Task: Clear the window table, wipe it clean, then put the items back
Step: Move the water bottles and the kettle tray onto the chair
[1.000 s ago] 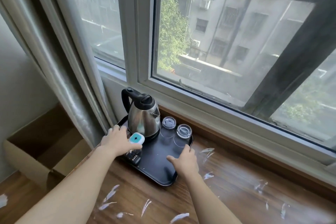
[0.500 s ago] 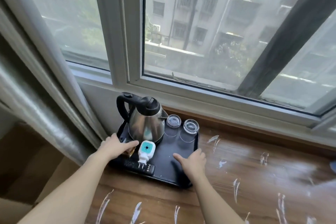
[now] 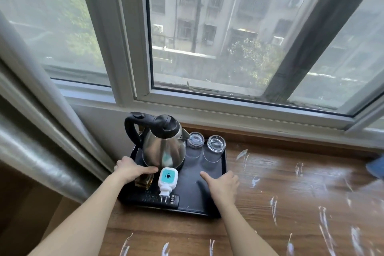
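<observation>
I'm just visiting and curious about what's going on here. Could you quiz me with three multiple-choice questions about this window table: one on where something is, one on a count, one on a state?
1. Where does the kettle stand?
A. on the bare wood
B. on the black tray
C. on the window ledge

2. How many glasses are on the tray?
A. one
B. two
C. four

3. What state is the wooden table in?
A. wiped clean
B. covered by a cloth
C. streaked with white marks

Answers: 1 B, the kettle sits at the tray's back left, between the left hand and right hand at its two sides. 2 B, two glasses stand side by side right of the kettle. 3 C, white smears show across the wood.
</observation>
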A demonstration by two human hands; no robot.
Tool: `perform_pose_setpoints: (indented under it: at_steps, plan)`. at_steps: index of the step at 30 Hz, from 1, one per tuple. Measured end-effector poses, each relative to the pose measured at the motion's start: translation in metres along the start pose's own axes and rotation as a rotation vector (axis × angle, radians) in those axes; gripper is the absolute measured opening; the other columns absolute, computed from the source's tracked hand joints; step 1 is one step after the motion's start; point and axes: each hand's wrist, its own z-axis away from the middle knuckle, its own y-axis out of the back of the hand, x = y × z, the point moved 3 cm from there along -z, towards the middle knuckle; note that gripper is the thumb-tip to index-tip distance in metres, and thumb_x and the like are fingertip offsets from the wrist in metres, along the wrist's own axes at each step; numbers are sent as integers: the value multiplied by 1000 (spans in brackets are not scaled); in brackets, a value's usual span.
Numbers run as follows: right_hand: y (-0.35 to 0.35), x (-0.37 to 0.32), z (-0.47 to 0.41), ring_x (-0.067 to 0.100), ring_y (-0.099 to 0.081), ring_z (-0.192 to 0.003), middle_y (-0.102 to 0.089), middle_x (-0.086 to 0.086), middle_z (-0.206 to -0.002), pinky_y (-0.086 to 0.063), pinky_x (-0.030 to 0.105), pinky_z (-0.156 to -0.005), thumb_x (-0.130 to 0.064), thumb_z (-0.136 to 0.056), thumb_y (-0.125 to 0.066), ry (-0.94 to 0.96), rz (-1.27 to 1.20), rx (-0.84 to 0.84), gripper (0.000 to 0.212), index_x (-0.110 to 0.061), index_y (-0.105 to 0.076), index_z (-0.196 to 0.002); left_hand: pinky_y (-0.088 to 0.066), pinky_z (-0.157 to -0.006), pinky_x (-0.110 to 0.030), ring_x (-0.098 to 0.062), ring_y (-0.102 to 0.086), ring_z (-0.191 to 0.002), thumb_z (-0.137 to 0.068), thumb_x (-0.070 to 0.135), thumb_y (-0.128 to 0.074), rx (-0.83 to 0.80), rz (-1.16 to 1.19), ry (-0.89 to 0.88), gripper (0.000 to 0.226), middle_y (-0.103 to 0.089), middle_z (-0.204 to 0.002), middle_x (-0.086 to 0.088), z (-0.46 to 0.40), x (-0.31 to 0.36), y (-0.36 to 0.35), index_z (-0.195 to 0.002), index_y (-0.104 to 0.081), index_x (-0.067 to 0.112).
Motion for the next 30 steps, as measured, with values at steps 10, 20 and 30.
perform_pose_setpoints:
  at_steps: [10,20,30]
  plan:
    - [11,15,3,33,-41,-132,-50,16,-134,-38,43,-106,-67,-68,-80,-27,-54,27,96,-1,-48,-131,-43,-107,-43,-35,-47,-127,-30,75,-87,15,-14,-45,140,-49,-136,-22,8,8,-7,-138,-42,-2]
    - [75,47,3,34,-41,-132,-50,18,-136,-38,46,-107,-64,-68,-81,-82,-133,145,96,2,-49,-131,-46,-105,-46,-30,-50,-126,-5,88,-75,-50,21,-202,160,-53,-137,-15,26,50,-42,-137,-46,1]
    - [162,146,8,36,-42,-132,-50,19,-135,-39,46,-106,-63,-68,-83,-228,-237,300,96,2,-49,-131,-44,-105,-49,-33,-47,-128,-30,76,-86,-173,-99,-361,143,-47,-140,-17,100,135,-128,-141,-38,-1]
